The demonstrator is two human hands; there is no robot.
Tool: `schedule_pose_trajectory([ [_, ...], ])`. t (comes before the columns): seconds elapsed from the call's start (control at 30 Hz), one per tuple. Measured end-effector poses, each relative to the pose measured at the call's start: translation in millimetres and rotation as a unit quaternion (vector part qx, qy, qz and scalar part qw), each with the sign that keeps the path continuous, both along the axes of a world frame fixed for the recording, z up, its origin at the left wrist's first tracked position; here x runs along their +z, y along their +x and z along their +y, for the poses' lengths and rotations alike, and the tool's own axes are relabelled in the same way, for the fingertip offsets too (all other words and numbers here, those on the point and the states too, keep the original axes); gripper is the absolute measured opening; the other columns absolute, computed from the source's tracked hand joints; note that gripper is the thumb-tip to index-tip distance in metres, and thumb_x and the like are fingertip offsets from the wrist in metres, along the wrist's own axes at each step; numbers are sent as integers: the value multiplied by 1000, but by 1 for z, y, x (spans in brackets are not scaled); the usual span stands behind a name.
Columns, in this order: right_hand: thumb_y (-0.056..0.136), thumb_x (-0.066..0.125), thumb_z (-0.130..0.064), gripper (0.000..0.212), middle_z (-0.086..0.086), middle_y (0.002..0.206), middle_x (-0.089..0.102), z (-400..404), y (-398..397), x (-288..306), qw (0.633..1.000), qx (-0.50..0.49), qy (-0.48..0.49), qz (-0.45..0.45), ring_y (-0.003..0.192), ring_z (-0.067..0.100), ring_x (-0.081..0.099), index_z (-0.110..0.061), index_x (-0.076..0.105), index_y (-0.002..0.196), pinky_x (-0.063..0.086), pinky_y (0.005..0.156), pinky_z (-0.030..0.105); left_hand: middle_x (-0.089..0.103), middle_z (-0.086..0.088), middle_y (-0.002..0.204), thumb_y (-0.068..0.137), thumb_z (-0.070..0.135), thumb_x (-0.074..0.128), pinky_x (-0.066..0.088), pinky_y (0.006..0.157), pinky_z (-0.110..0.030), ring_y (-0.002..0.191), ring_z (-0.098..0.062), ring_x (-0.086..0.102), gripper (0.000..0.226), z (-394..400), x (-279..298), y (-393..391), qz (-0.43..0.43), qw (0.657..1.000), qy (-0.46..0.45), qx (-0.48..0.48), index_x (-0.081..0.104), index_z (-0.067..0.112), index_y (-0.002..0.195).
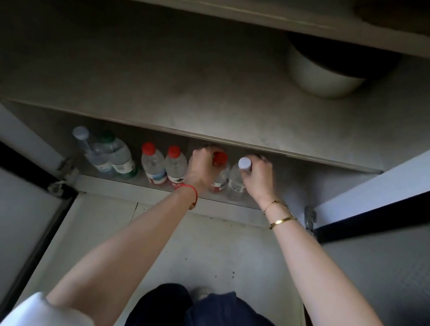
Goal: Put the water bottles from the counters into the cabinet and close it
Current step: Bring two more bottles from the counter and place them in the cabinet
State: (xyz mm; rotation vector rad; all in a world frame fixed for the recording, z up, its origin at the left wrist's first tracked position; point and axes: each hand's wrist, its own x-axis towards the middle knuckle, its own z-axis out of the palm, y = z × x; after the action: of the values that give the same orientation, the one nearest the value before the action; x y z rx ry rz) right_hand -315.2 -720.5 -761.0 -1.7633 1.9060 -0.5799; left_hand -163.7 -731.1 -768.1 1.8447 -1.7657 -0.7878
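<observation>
I look down into an open low cabinet [314, 186] under a grey counter. Inside, several water bottles stand in a row. My left hand [201, 168] grips a red-capped bottle [218, 182] near its neck. My right hand [257, 176] holds a white-capped bottle [235, 184] just to its right. Left of my hands stand two more red-capped bottles [154, 165] [175, 166], then a green-capped bottle [118, 155] and a white-capped bottle [88, 147] leaning at the far left.
Both cabinet doors stand open: the left door [4, 218] and the right door [392, 255], with hinges at the cabinet's front corners. A white bowl-like pot [324, 76] sits on the grey counter [190, 92] above. My legs are over the pale floor [198, 244].
</observation>
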Motion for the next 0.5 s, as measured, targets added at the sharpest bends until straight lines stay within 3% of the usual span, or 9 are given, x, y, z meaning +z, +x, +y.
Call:
schedule_pose_trajectory([
  [0.27, 89, 64, -12, 44, 18, 131, 53, 18, 7, 10, 1000, 1, 26, 2, 119, 34, 53, -5, 52, 131, 46, 96, 37, 69, -11, 122, 86, 19, 69, 55, 95, -37, 109, -29, 67, 53, 11, 10, 4, -22, 999, -8, -40, 52, 18, 137],
  [0.37, 91, 62, -19, 45, 13, 133, 52, 32, 13, 21, 999, 16, 13, 42, 122, 32, 49, -10, 50, 133, 49, 93, 40, 67, -11, 125, 85, 14, 69, 55, 96, -38, 111, -27, 66, 54, 27, 21, 14, -5, 998, -34, -45, 53, 16, 137],
  [0.5, 91, 62, -25, 45, 10, 133, 56, 54, 30, 44, 996, 54, -42, 64, 129, 32, 46, -10, 53, 133, 43, 107, 40, 63, -7, 133, 86, 15, 68, 54, 97, -33, 116, -22, 64, 53, 66, 44, 41, 7, 996, -83, -24, 53, 16, 137],
])
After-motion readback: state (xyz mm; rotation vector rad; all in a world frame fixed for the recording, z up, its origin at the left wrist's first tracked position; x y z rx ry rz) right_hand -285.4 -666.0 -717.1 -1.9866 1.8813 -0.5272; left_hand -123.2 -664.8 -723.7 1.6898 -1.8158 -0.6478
